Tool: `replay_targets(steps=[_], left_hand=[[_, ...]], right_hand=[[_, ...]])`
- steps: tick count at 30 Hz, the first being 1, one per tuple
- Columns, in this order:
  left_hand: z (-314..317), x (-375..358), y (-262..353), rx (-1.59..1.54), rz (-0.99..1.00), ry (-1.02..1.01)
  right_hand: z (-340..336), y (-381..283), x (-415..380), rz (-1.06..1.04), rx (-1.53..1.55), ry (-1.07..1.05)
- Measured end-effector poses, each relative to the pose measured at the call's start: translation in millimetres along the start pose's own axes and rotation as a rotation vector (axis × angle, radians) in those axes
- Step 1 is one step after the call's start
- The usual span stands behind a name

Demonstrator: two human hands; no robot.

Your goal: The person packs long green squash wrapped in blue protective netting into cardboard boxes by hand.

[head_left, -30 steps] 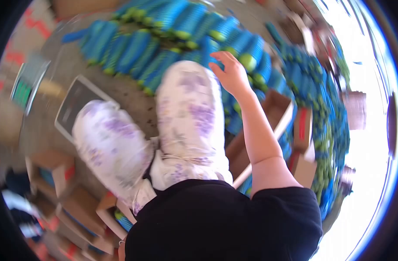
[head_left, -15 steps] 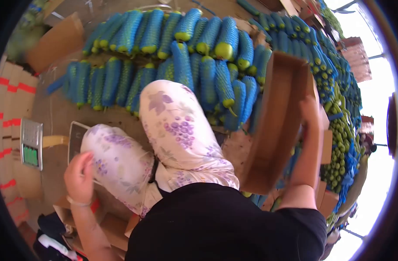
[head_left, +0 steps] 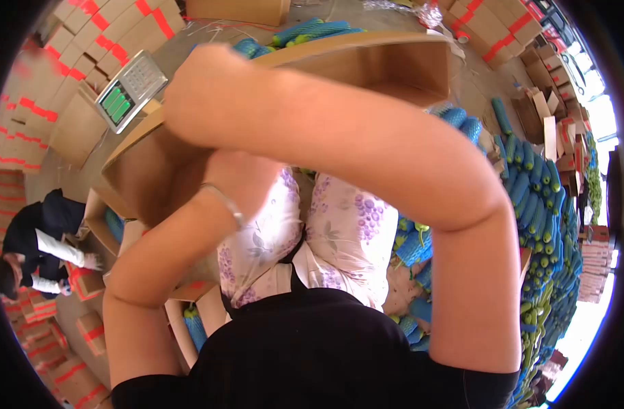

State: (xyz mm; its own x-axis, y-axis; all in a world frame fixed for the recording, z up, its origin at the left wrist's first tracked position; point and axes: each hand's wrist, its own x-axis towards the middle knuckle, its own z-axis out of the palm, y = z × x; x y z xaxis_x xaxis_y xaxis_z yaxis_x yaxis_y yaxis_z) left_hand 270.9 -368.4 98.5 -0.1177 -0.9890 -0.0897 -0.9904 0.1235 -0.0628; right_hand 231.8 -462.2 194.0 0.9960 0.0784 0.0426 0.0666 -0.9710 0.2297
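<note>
A long open brown carton [head_left: 411, 65] lies aslant across the upper middle, its hollow facing me. My right arm crosses in front of it, and my right hand [head_left: 206, 85] is at its upper left edge, with the fingers hidden. Below it, my left hand [head_left: 244, 180], with a bracelet at the wrist, is in front of the carton's left part; its fingers are blurred. Whether either hand grips the carton cannot be made out. My knees in flowered trousers [head_left: 349, 218] are below the carton. Green vegetables in blue net sleeves [head_left: 312, 31] show behind it.
A scale [head_left: 131, 88] with a green display stands at the upper left, near stacked cartons with red tape [head_left: 80, 34]. At the left, a co-worker [head_left: 42, 228] in dark clothes and white sleeves bends over boxes. Netted vegetables [head_left: 530, 191] are piled at the right.
The view has turned to the right. The carton has moved from my right side to in front of me and now lies crosswise. My right arm has swung across to the left, and both hands are close together.
</note>
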Motion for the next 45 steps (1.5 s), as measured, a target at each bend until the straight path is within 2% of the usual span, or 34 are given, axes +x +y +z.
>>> replay_targets(steps=[1, 3, 4, 5, 6, 7, 9, 12, 13, 15, 17, 19, 20, 21, 22, 26, 28, 29, 30, 31, 33, 35, 36, 37, 38, 39, 41, 42, 43, 44, 45], left_hand=[[22, -10, -25, 0.079, -0.078, 0.035], [64, -48, -76, -0.011, -0.183, 0.251], [82, -67, -91, -0.195, -0.252, 0.421], [134, -105, -126, -0.728, -0.473, 0.202], [131, -120, -118, -0.235, -0.482, 0.155], [156, -140, -114, -0.137, -0.621, 0.064], [195, -171, -106, -0.342, -0.804, 0.082], [240, -201, -92, -0.489, -0.939, 0.104], [241, -203, -88, -0.491, -0.914, 0.095], [232, -198, -78, -0.379, -1.013, 0.072], [213, -192, -73, -0.487, -0.996, 0.054], [222, -205, -81, -0.586, -0.987, 0.043], [246, -228, -97, -0.581, -0.955, 0.177], [257, -235, -108, -0.576, -0.918, 0.310], [230, -224, -103, -0.832, -0.963, 0.372], [130, -140, -77, -0.767, -1.015, 0.515], [86, -83, -52, -0.903, -0.769, 0.656], [71, -57, -41, -0.970, -0.665, 0.661], [59, -31, -28, -1.038, -0.559, 0.665], [47, -5, -12, -1.174, -0.454, 0.595], [36, 45, 17, -1.480, -0.256, 0.394], [28, 93, 50, -1.787, -0.103, 0.094], [20, 117, 73, -1.945, -0.055, -0.031], [21, 136, 92, -2.058, -0.028, -0.146], [28, 148, 103, -2.245, 0.013, -0.302], [33, 154, 113, -2.456, -0.103, -0.387], [43, 151, 105, -2.303, -0.311, -0.446], [39, 139, 97, -2.324, -0.334, -0.311], [44, 126, 71, -2.293, -0.410, -0.340], [39, 109, 53, -2.358, -0.478, -0.325], [40, 94, 28, -2.315, -0.523, -0.190]], right_hand=[[15, -9, 15, 0.019, 0.161, 0.153], [-1, -18, 3, -0.073, 0.327, 0.183], [18, -21, -6, -0.116, 0.365, 0.537], [15, -20, -30, -0.097, 0.407, 0.643], [24, -16, -49, -0.014, 0.468, 0.761], [41, -11, -69, 0.065, 0.522, 0.880], [91, 14, -117, 0.348, 0.567, 0.945], [179, 44, -211, 0.977, 0.464, 0.751], [215, 52, -246, 1.160, 0.397, 0.675], [270, 63, -316, 1.491, 0.174, 0.560], [311, 71, -381, 1.803, 0.045, 0.483], [326, 81, -417, 2.325, 0.181, 0.307], [329, 82, -428, 2.335, 0.188, 0.311], [330, 83, -438, 2.393, 0.321, 0.221], [331, 84, -442, 2.441, 0.457, 0.128], [316, 86, -442, 2.454, 0.569, 0.104], [312, 87, -453, 2.466, 0.600, 0.018], [325, 85, -475, 2.425, 0.641, 0.258], [311, 85, -482, 2.368, 1.050, 0.650], [296, 85, -489, 2.204, 1.443, 1.048], [250, 62, -472, 1.838, 1.800, 1.333], [198, 19, -422, 1.794, 1.560, 1.184], [189, 2, -403, 1.608, 1.540, 1.155], [190, -11, -396, 1.307, 1.401, 1.050], [168, -15, -384, 1.008, 1.510, 0.944], [150, -25, -374, 0.881, 1.962, 0.912], [151, -14, -377, 0.943, 1.905, 0.835], [164, -3, -385, 1.179, 1.624, 0.843], [189, 11, -394, 1.389, 1.329, 0.845], [234, 29, -416, 1.604, 1.099, 0.865], [281, 42, -441, 1.798, 0.865, 0.859]])
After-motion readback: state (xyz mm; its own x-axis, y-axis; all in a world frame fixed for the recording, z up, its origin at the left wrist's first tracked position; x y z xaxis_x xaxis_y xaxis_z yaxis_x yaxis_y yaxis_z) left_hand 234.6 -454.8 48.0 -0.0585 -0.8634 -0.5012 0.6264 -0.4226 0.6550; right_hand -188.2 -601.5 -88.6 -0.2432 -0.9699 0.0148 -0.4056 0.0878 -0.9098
